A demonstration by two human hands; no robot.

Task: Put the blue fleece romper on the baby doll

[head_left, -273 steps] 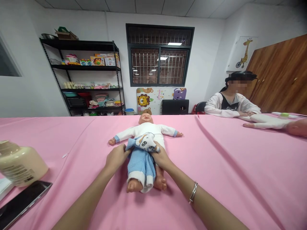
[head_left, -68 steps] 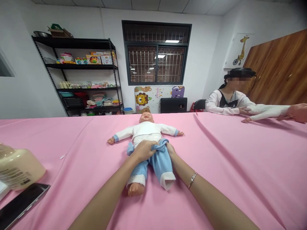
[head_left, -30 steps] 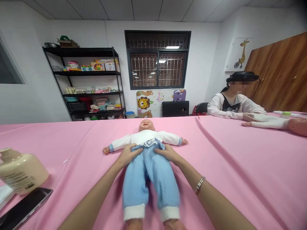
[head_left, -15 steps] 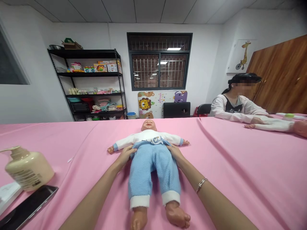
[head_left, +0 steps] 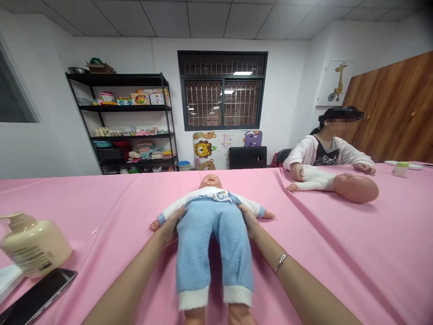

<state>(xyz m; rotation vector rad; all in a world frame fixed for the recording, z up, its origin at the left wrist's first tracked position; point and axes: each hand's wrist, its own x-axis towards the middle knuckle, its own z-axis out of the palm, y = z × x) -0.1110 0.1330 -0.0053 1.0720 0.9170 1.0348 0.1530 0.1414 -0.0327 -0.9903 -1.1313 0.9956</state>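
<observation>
On the pink cloth a baby doll (head_left: pixel 211 181) lies on its back, its feet toward me and its arms spread wide. It wears a white top with pale blue cuffs and fluffy light blue trousers (head_left: pixel 198 243) with white hems. My left hand (head_left: pixel 171 224) grips the doll at the left side of its waist. At the right side, my right hand (head_left: pixel 249 220) holds the waist in the same way, with a silver bracelet on that wrist. Most of my fingertips are hidden behind the trousers and the doll's body. The doll's feet are cut off by the bottom edge.
At left stand a cream pump bottle (head_left: pixel 35 243) and a dark phone (head_left: pixel 40 295). Across the table on the right sits a person (head_left: pixel 326 151), one hand on another doll (head_left: pixel 355 187) in white. A black shelf (head_left: pixel 122 108) with boxes and folded cloths stands behind.
Between my hands, the doll's hips and legs have shifted toward me, and its feet have dropped further out of view. The other person's doll has moved left, toward that person.
</observation>
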